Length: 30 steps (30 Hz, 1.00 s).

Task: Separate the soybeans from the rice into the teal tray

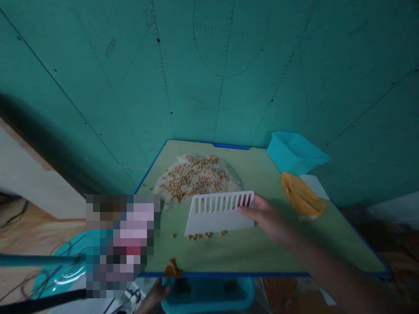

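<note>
My right hand grips the right end of a white slotted plastic scraper, which is held on edge over the table. Several yellowish round beans lie along its near edge. Just beyond it spreads a pile of white rice-like grains mixed with beans. Low in the view, my left hand is closed at the left rim of a blue basin below the table's front edge; some of its fingers are hidden. Dark clumps show inside the basin, too dim to name.
The pale green table has a blue edge and stands against a green wall. A light-blue bin, an orange cloth and white paper are at right. A small orange-brown scrap lies at the front edge. Cables lie on the left.
</note>
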Available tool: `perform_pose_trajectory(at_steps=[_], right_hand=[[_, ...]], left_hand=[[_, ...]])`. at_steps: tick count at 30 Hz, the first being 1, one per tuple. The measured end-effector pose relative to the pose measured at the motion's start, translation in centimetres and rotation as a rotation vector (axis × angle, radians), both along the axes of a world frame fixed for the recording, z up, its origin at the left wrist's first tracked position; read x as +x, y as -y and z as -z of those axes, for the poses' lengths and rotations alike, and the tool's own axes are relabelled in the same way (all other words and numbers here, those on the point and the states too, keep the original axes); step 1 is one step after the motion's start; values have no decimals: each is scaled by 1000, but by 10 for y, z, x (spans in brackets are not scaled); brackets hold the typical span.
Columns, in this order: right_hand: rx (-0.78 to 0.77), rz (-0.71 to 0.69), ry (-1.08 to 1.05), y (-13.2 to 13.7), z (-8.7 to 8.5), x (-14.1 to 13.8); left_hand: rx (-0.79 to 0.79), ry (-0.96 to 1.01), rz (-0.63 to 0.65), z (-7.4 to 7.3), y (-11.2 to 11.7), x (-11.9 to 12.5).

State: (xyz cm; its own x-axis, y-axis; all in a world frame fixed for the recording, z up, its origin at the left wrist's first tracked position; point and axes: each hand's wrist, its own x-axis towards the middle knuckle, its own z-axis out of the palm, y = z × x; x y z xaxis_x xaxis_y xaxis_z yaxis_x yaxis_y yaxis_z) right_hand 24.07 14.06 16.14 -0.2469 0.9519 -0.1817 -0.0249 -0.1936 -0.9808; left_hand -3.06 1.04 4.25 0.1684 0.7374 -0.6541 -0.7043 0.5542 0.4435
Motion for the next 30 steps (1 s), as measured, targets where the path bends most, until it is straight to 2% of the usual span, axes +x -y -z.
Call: perform_pose_trajectory(at_steps=[5,11,15,18,20,25,30], right_hand=[[-7,14,20,-3,-1,0],[-53,-4,-4,-5,0,-1],[-38,53,44,-5,-1,-3],[-24,53,26,-6,-2,-4],[-28,51,18,-5,-2,-3],[-46,86,25,-3,2,-1],[-45,75,39,-3,0,-3]], left_hand=[[16,-6,-7,10,4,-2],[103,-139,5,25,2,-1],[157,-40,46,23,9,2],[90,-53,30,23,18,2],[46,-90,9,28,21,1],[8,-98,66,49,10,-6],[-2,-121,83,59,8,-17]])
